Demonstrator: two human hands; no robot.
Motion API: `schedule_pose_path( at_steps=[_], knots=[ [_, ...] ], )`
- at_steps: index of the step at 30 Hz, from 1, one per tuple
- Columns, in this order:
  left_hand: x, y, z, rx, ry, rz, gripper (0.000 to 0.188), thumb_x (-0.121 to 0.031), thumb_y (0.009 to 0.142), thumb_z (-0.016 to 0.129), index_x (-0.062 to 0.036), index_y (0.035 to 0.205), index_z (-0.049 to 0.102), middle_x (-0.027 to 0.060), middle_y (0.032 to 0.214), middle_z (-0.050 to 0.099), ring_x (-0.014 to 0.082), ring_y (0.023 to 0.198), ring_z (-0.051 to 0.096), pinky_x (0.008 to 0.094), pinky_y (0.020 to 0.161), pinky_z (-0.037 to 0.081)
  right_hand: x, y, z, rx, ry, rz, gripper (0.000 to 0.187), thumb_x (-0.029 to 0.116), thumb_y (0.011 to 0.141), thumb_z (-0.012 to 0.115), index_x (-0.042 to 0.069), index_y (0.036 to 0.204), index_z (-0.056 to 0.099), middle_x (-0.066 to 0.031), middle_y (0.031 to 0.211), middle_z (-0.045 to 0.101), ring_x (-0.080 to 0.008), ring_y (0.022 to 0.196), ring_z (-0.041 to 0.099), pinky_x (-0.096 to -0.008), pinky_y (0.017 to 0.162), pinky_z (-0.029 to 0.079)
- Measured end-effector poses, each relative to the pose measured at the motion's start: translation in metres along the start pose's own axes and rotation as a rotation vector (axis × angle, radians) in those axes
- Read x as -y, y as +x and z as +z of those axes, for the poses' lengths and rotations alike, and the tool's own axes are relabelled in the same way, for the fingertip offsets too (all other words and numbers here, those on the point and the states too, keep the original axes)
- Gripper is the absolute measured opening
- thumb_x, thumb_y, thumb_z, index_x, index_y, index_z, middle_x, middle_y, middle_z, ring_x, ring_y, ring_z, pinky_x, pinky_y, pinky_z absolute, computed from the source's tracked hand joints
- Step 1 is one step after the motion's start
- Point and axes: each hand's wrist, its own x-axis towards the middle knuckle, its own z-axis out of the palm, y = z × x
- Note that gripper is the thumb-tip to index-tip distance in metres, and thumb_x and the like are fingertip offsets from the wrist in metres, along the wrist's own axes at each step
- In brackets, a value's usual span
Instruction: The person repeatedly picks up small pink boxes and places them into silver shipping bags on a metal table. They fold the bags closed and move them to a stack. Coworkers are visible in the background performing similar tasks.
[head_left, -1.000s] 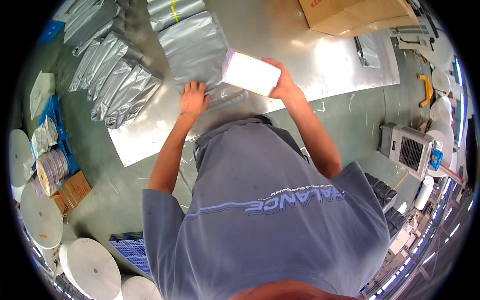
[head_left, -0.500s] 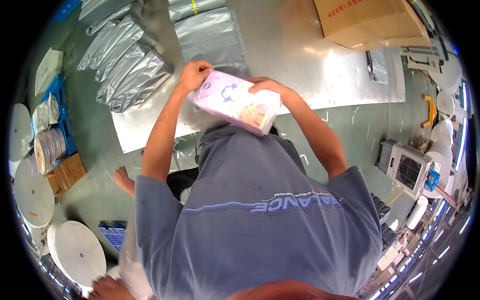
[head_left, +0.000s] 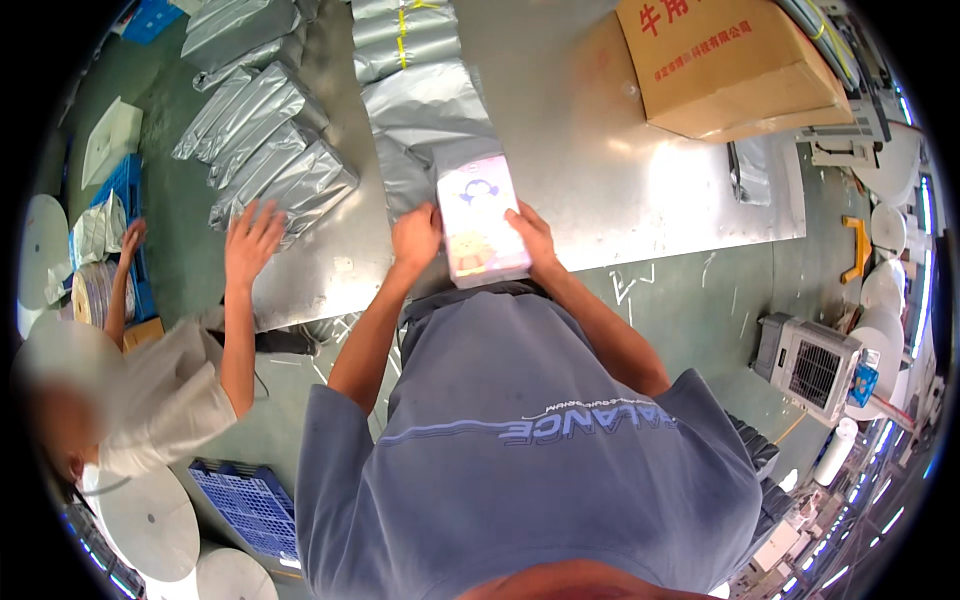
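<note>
A pink printed package [head_left: 478, 225], box-shaped, lies lengthwise in front of my body. Its far end meets a grey plastic bag [head_left: 425, 115] that is spread on the metal table; I cannot tell whether that end is inside the mouth. My left hand [head_left: 417, 236] is closed on the bag's near edge, beside the package's left side. Against the package's right side, my right hand [head_left: 533, 238] grips with the thumb on top; its other fingers are mostly hidden.
Grey wrapped parcels [head_left: 270, 150] are heaped at the left of the metal table [head_left: 560, 130]. A co-worker's hand [head_left: 252, 240] reaches over them. More grey bags with yellow strips [head_left: 405, 35] lie far ahead. A cardboard box [head_left: 735, 75] stands far right.
The package has turned from slanted to lengthwise, its far end now at the bag. My left hand has come nearer to me. A co-worker has leaned in at left, reaching toward the parcels.
</note>
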Motion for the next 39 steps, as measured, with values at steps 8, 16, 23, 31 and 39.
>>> schedule_pose_path(
  at_steps=[8, 16, 23, 31, 39],
  knots=[
    [0.035, -0.007, -0.001, 0.031, -0.027, -0.052, 0.019, -0.022, 0.09, 0.064, -0.0054, 0.099, 0.068, 0.0202, 0.095, 0.074, 0.043, 0.093, 0.07, 0.0536, 0.079, 0.054, -0.001, 0.064, 0.018, -0.087, -1.37, -0.454, 0.023, 0.023, 0.092, 0.064, 0.005, 0.105, 0.071, -0.0228, 0.094, 0.072, -0.0397, 0.086, 0.072, -0.0492, 0.07, 0.057],
    [0.09, -0.045, 0.014, 0.435, -0.131, 0.228, 0.019, -0.023, 0.087, 0.069, -0.0063, 0.097, 0.07, 0.0182, 0.092, 0.073, 0.0407, 0.088, 0.07, 0.0497, 0.076, 0.054, -0.024, 0.054, -0.033, 1.057, -1.697, -0.115, 0.023, 0.021, 0.079, 0.067, 0.001, 0.09, 0.073, -0.0204, 0.094, 0.074, -0.0371, 0.091, 0.071, -0.0475, 0.077, 0.056],
    [0.044, -0.077, -0.005, -0.222, 0.035, 0.053, 0.021, -0.021, 0.088, 0.075, -0.0069, 0.092, 0.06, 0.0124, 0.095, 0.069, 0.0358, 0.089, 0.067, 0.0467, 0.075, 0.054, -0.036, 0.028, -0.021, 0.173, -1.071, -0.151, 0.028, 0.025, 0.098, 0.064, -0.001, 0.088, 0.066, -0.0191, 0.075, 0.071, -0.0316, 0.061, 0.071, -0.0424, 0.069, 0.058],
    [-0.051, -0.057, 0.002, 0.001, -0.191, 0.538, 0.019, -0.019, 0.09, 0.072, -0.0108, 0.106, 0.065, 0.006, 0.107, 0.065, 0.0299, 0.104, 0.066, 0.0422, 0.082, 0.056, -0.032, -0.012, -0.024, 0.192, -0.378, 0.181, 0.021, 0.007, 0.102, 0.05, -0.007, 0.104, 0.066, -0.0167, 0.09, 0.074, -0.0237, 0.079, 0.075, -0.0371, 0.073, 0.063],
    [-0.075, -0.035, 0.022, 0.132, -0.142, 0.565, 0.011, -0.016, 0.091, 0.069, -0.0098, 0.099, 0.066, 0.0071, 0.105, 0.064, 0.0303, 0.103, 0.066, 0.043, 0.082, 0.056, -0.013, -0.013, -0.027, 0.348, -0.381, 0.172, 0.028, 0.0, 0.095, 0.044, -0.008, 0.113, 0.063, -0.0179, 0.103, 0.071, -0.0265, 0.091, 0.074, -0.0386, 0.08, 0.063]
  ],
)
